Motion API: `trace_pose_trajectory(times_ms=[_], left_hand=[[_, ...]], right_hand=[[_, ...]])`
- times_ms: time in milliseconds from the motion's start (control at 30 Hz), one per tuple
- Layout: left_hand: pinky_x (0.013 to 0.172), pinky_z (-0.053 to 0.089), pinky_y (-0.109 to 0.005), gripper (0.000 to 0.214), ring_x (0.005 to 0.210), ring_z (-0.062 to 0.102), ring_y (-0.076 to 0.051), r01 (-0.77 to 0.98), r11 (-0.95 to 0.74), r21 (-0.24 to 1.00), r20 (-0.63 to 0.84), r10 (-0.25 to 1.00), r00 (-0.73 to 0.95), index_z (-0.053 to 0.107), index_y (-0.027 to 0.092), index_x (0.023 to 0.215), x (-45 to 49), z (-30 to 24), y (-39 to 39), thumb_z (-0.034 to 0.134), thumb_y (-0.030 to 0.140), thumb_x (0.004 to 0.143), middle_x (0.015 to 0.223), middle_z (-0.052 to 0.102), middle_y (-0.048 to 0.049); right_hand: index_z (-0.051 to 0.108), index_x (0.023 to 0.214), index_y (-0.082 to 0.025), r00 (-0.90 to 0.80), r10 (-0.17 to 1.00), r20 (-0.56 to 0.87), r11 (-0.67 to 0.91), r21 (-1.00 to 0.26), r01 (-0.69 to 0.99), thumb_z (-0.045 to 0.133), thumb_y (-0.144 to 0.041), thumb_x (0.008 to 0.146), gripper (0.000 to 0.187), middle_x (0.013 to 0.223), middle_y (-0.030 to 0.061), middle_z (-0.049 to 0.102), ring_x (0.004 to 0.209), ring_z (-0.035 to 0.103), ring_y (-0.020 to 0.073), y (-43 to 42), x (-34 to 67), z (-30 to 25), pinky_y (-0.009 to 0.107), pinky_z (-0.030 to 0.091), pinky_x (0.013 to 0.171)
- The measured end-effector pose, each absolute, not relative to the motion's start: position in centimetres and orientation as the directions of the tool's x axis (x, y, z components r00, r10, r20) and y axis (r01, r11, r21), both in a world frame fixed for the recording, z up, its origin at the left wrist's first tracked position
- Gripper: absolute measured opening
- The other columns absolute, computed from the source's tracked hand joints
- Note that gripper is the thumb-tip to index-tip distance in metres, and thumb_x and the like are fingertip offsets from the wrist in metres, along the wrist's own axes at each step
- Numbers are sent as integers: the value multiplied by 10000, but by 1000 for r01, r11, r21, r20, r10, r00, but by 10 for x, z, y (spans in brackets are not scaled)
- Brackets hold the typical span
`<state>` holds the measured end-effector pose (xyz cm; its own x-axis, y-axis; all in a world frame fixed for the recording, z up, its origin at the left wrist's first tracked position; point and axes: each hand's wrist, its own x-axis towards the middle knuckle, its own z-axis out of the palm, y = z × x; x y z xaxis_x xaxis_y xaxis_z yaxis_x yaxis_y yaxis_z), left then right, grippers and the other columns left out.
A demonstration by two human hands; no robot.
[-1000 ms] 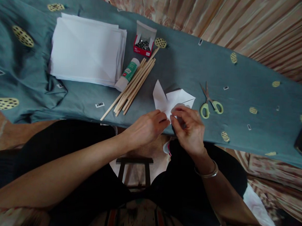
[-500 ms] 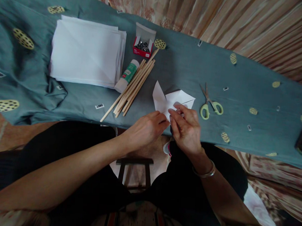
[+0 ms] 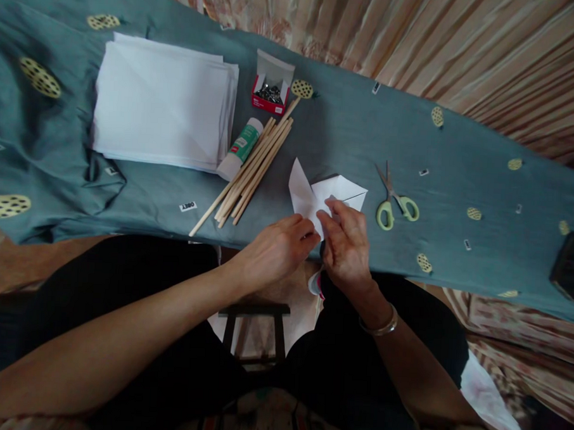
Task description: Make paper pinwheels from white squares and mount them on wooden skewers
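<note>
A folded, cut piece of white paper (image 3: 301, 189) lies at the table's near edge, with one pointed flap standing up on its left. My left hand (image 3: 286, 243) is closed on the paper's near edge, its fingertips pinched together. From the right, my right hand (image 3: 346, 243) has its thumb and fingers curled on the same paper, covering part of its middle and right side. Green-handled scissors (image 3: 396, 207) lie with blades partly apart just right of the right hand. To the left of the paper is a bundle of thin wooden sticks (image 3: 258, 169).
A stack of white paper sheets (image 3: 163, 102) lies at the left. Beside it are a glue stick (image 3: 242, 148) and an open red-and-white box (image 3: 271, 91) of small metal pieces. A dark object (image 3: 570, 265) sits at the right edge of the cloth-covered table (image 3: 348, 129).
My right hand has shifted slightly left over the paper, its fingers drawn in a little. My left hand keeps its pinch. The whole view has moved slightly.
</note>
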<state>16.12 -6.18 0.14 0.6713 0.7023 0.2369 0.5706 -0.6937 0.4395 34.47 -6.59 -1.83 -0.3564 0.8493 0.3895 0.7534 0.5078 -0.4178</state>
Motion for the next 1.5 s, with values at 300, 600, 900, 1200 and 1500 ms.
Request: trace_pose_trajectory(times_ms=[300,600,900,1200,1500], left_hand=[[726,520,-301,197,837,598,-183,601,-677,425,223,722,656,641,109,924,161,0,-61,460,172,967,926,647,-91],[706,500,-292,208,814,585,-171,610,-675,415,219,725,654,637,121,889,163,-1,-62,444,148,965,912,642,-80],[687,501,-290,205,804,586,-176,622,-663,416,174,730,661,638,120,907,163,4,-60,452,177,973,894,632,-76],[786,514,-350,195,904,578,-222,600,-757,260,237,652,720,655,105,960,148,17,-51,468,159,968,976,649,-102],[846,501,-386,255,1029,563,-251,636,-749,184,275,661,699,678,110,1015,145,11,-24,432,103,947,1083,643,-123]], right_hand=[[588,1276,-232,-364,860,357,501,-457,735,436,-122,937,388,1371,131,556,1293,477,287,-67,348,-14,534,443,1060],[670,1174,-240,-315,898,308,438,-549,712,411,-151,964,345,1318,101,599,1195,555,245,-66,351,0,483,497,1009],[424,1459,-188,-249,923,294,361,-435,825,363,-294,987,487,1425,132,550,1343,497,287,-28,378,3,545,389,1127],[623,1263,-219,-18,978,207,129,-536,834,576,-370,902,394,964,69,746,876,703,230,-28,402,17,424,560,858],[636,1180,-198,61,995,-83,-103,-787,608,707,-376,780,444,716,2,704,573,604,148,-64,413,23,296,492,550]])
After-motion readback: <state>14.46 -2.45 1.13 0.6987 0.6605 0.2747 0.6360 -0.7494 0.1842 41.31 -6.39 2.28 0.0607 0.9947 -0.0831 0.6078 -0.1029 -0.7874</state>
